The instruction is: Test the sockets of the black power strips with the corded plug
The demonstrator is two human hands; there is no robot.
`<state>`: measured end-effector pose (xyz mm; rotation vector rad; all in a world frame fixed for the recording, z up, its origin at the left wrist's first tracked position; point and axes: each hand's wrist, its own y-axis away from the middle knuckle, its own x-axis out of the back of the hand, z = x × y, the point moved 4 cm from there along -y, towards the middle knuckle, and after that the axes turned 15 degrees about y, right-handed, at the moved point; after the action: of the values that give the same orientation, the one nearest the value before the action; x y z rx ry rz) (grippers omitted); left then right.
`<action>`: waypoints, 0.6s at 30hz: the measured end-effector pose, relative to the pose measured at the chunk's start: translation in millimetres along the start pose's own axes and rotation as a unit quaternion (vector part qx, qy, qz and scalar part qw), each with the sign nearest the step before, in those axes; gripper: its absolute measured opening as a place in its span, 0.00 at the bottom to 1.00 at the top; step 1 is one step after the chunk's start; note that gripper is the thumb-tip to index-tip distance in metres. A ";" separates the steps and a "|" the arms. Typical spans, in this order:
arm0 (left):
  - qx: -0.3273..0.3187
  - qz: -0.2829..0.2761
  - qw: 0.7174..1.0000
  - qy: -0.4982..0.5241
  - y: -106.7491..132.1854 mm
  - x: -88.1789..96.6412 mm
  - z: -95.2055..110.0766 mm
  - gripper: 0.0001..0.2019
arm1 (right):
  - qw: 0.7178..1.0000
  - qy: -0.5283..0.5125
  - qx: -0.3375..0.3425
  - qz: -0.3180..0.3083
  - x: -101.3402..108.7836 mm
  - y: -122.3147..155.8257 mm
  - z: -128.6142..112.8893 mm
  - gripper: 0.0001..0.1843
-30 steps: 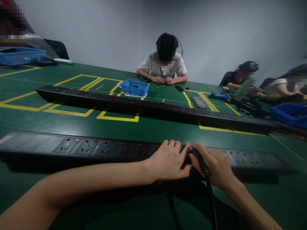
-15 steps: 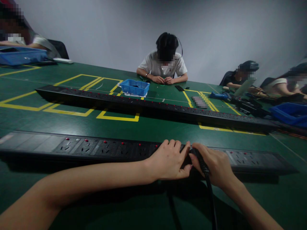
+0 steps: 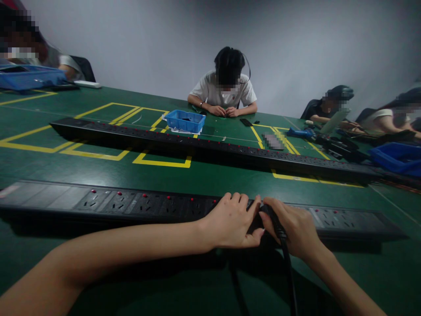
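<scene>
A long black power strip (image 3: pixel 154 206) with several sockets and red buttons lies across the table in front of me. My left hand (image 3: pixel 232 221) is wrapped over its middle, fingertips on the far edge and thumb on the near side. Close beside it, my right hand (image 3: pixel 291 221) is closed around a black power plug (image 3: pixel 275 219) at the strip's upper face. The plug's cord (image 3: pixel 289 272) drops from my right hand toward the near edge of the view. My fingers hide the plug's front, so I cannot tell how far it sits in a socket.
A second long black power strip (image 3: pixel 204 147) lies farther back. Beyond it stand a small blue bin (image 3: pixel 186 122) and, at the sides, larger blue bins (image 3: pixel 31 79). A co-worker (image 3: pixel 226 87) sits opposite; others sit left and right. Yellow tape (image 3: pixel 161 163) marks the green table.
Both hands stay in the same place on the strip and plug. The view has shifted very slightly; the co-worker at far left has moved a little.
</scene>
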<state>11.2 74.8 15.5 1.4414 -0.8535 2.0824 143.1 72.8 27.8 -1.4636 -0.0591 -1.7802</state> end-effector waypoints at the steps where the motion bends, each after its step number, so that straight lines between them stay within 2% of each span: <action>1: 0.000 0.001 1.000 0.001 0.0 0.0 0.0 0.33 | 1.000 -0.001 0.001 0.000 0.1 0.0 -0.1 0.11; 18: 0.000 0.000 1.000 -0.003 0.7 -0.2 -0.5 0.33 | 1.000 0.000 -0.002 -0.001 -0.3 0.0 0.8 0.12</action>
<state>10.5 74.7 15.0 1.4492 -0.8563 2.0790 143.8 73.4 27.8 -1.4678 -0.0580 -1.7831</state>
